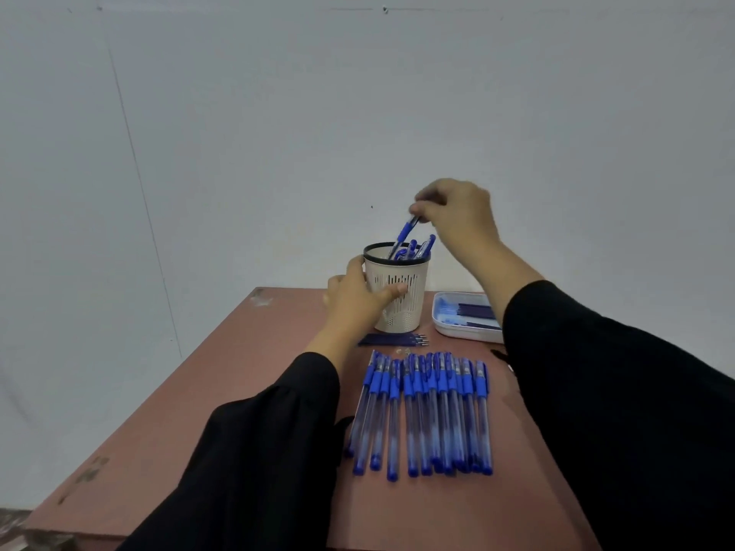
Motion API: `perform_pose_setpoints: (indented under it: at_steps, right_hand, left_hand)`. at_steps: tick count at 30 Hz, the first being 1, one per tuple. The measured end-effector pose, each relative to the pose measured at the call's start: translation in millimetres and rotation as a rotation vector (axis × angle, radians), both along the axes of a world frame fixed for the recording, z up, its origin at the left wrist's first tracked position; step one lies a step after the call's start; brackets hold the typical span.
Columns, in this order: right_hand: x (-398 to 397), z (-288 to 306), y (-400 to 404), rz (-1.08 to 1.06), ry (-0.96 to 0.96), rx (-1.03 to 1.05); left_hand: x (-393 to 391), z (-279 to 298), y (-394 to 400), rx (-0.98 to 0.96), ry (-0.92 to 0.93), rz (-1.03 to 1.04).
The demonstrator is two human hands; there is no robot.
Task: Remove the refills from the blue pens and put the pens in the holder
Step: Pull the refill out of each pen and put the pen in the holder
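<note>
Above the holder (397, 290), steadied by our left hand (354, 296), our right hand (457, 212) pinches a pen (405, 231), tilted tip-down into the mouth

Reddish-brown table (254, 391) with scuffed patches, white tray (457, 332) at its far right, pale wall (278, 133) behind

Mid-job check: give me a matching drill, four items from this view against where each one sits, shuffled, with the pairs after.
Items:
1. pen pinched by the right hand
2. row of pens
3. loose refills
4. left hand

Places:
A. on the table, just in front of the holder
B. gripping the holder's side
C. tip down over the holder's mouth
D. side by side on the table, near the person

Pairs: 1-C, 2-D, 3-A, 4-B
</note>
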State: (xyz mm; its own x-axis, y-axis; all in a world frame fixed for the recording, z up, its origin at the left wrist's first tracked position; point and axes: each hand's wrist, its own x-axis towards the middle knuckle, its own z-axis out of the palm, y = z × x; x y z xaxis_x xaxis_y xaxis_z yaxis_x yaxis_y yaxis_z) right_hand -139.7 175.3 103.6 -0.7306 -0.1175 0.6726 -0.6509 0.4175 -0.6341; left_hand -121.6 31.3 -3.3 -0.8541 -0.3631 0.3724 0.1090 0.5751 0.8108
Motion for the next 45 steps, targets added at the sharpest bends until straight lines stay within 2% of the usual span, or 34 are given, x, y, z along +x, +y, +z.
perform_pose_setpoints:
  at_steps: [5,10,12,16,18,21,24,29,36,45]
  right_hand:
    - [-3.0,-28.3,-11.0,-0.147,-0.004,0.282]
    - [0.9,-37.8,-7.1,-0.212,0.031,0.379]
    - [4.3,-41.9,-1.4,-0.219,0.078,0.365]
    - [28.3,-62.9,18.3,-0.156,0.179,0.129]
    - [38.1,-75.5,29.0,-0.117,0.116,0.119]
    - [46.9,-88.4,40.7,0.002,-0.095,0.202]
    - [54.4,-96.3,46.5,0.062,-0.242,0.326]
    - [60.5,-99.4,48.5,0.055,-0.308,0.417]
    - [59.6,-101.7,50.8,0.084,-0.362,0.391]
    - [59.2,-101.2,50.5,0.107,-0.306,0.293]
  left_hand:
    - [5.6,-2.3,0.5,0.004,0.039,0.003]
    - [17.3,0.0,-3.4,-0.01,0.026,0.019]
    - [25.3,3.0,-7.3,-0.031,-0.009,0.03]
    - [54.0,14.9,-14.3,-0.066,-0.132,-0.12]
    - [71.5,18.7,-12.7,-0.097,-0.265,-0.234]
    - [87.4,18.3,-8.2,-0.155,-0.42,-0.296]
    - [93.8,16.7,-7.3,-0.221,-0.496,-0.284]
    - [92.3,12.9,-6.4,-0.303,-0.556,-0.258]
    - [97.4,16.7,-5.3,-0.193,-0.499,-0.267]
    - [98.5,24.9,-10.1,0.148,-0.129,-0.294]
